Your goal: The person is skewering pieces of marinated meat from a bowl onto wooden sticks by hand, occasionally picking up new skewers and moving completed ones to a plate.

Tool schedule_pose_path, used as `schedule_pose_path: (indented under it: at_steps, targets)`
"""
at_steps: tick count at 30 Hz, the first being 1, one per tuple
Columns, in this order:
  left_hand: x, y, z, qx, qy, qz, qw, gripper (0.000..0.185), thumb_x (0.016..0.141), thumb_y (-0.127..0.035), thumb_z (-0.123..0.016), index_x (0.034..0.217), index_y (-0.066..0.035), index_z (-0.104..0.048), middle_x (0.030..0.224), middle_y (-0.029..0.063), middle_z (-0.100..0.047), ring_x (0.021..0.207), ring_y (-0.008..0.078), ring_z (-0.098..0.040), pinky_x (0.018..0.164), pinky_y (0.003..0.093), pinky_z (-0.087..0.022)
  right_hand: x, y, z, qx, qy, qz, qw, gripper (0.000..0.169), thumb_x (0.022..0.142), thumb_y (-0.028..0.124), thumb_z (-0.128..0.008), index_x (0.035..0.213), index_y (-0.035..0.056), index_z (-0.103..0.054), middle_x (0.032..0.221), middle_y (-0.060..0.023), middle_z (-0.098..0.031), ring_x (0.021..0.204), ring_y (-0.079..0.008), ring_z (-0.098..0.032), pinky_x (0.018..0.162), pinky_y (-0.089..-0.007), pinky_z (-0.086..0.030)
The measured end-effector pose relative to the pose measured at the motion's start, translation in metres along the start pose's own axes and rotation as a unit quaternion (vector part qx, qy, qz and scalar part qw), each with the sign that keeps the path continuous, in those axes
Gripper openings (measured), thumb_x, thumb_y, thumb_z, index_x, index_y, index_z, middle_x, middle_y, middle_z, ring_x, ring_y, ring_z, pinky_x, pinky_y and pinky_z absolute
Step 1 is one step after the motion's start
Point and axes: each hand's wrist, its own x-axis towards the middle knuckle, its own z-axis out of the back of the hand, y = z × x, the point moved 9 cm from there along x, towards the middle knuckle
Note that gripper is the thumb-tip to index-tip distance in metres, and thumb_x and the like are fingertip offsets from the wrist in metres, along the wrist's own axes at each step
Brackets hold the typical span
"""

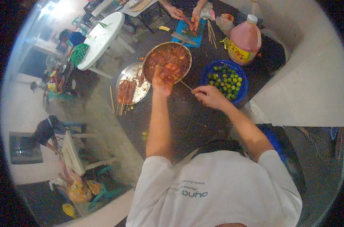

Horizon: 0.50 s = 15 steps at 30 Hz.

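Observation:
A round metal bowl (144,68) holds red marinated meat (169,55). Over its near rim, my left hand (163,81) grips a piece of this meat. My right hand (208,96) pinches the lower end of a thin bamboo skewer (186,85), whose other end runs up to the meat at my left fingers; its tip is hidden there. Left of the bowl, partly beneath its edge, lies an oval metal platter (142,92) with several skewers of meat (126,91) on it. Just beyond my right hand stands a blue plastic basket (243,92) of small green citrus fruits (228,81).
Across the dark table (186,122), another person's hands (189,17) handle meat on a blue cutting board (199,39) beside a knife (184,38). A large plastic jug (245,42) of reddish liquid and loose skewers (211,32) stand near. A white wall (308,93) bounds the right side.

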Motion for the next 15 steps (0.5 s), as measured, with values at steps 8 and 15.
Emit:
schedule_pose_path:
  at_steps: [8, 15]
  targets:
    - [-0.008, 0.006, 0.009, 0.087, -0.050, -0.063, 0.993, 0.022, 0.085, -0.017, -0.049, 0.098, 0.000, -0.051, 0.095, 0.0132, -0.057, 0.087, 0.0264, -0.056, 0.084, 0.0392, -0.045, -0.011, -0.006, -0.006, -0.017, -0.061, 0.043, 0.997, 0.023, 0.079, 0.023, -0.054, 0.092, 0.0050, -0.062, 0.082, -0.0134, -0.063, 0.075, -0.0247, -0.061, 0.068, -0.0340, -0.046]
    - [-0.009, 0.005, 0.005, 0.104, -0.036, -0.058, 0.992, 0.020, 0.084, -0.011, -0.050, 0.098, 0.003, -0.051, 0.090, 0.0135, -0.059, 0.083, 0.0253, -0.059, 0.077, 0.0367, -0.049, -0.004, 0.016, -0.005, -0.046, -0.107, 0.097, 0.988, 0.024, 0.079, 0.024, -0.052, 0.090, 0.0049, -0.063, 0.086, -0.0154, -0.062, 0.078, -0.0302, -0.060, 0.070, -0.0365, -0.046]
